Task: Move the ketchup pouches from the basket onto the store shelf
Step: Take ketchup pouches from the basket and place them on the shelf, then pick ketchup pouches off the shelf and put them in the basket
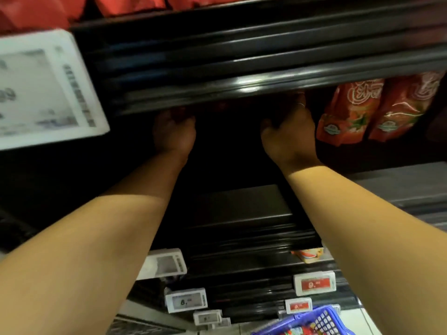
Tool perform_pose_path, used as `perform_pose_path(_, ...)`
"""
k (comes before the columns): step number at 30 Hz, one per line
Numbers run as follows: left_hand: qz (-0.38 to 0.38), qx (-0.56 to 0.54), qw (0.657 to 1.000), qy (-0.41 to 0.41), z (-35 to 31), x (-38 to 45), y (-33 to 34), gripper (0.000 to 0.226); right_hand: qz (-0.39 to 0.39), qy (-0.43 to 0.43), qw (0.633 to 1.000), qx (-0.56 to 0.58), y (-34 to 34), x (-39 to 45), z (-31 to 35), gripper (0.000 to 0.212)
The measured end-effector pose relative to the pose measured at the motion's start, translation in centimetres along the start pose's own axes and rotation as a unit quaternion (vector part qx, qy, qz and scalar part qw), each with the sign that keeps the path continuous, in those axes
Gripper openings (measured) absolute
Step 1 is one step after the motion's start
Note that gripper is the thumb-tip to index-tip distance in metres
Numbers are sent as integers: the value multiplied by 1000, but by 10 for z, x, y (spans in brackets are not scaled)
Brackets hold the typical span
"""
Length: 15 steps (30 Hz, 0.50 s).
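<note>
Head view: both hands reach deep into the dark shelf, grip unclear.

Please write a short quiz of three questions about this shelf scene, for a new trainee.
1. True or false: both hands reach into the dark shelf space, under the black shelf edge.
2. Where is the blue basket? A) bottom right, below the arms B) on the top shelf C) in the left hand
3. Which side of the right hand do the orange-red pouches stand on?

Key: 1 true; the left hand too. 2 A. 3 Its right side, on the same shelf.
</note>
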State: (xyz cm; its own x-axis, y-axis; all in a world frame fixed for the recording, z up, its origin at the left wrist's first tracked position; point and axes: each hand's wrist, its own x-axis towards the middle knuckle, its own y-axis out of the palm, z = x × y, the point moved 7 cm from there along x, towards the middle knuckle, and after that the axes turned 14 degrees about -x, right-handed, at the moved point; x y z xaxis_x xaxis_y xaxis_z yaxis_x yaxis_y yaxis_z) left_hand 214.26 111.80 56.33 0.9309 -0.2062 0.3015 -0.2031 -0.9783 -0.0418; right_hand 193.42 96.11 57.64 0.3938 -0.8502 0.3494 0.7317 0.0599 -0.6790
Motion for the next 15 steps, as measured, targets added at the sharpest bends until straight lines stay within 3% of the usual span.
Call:
perform_pose_path(6,30,24,999,4,-14,-32,-25,21,-11,89,996,19,-40,-35,-32,40)
perform_pose_path(11,39,126,991,18,-30,-71,-54,20,35,63,994,81,-61,-59,-45,43)
perform_pose_path(15,-6,118,993,-29,-39,-127,-89,20,53,-9,994,100,-84,-78,-51,35)
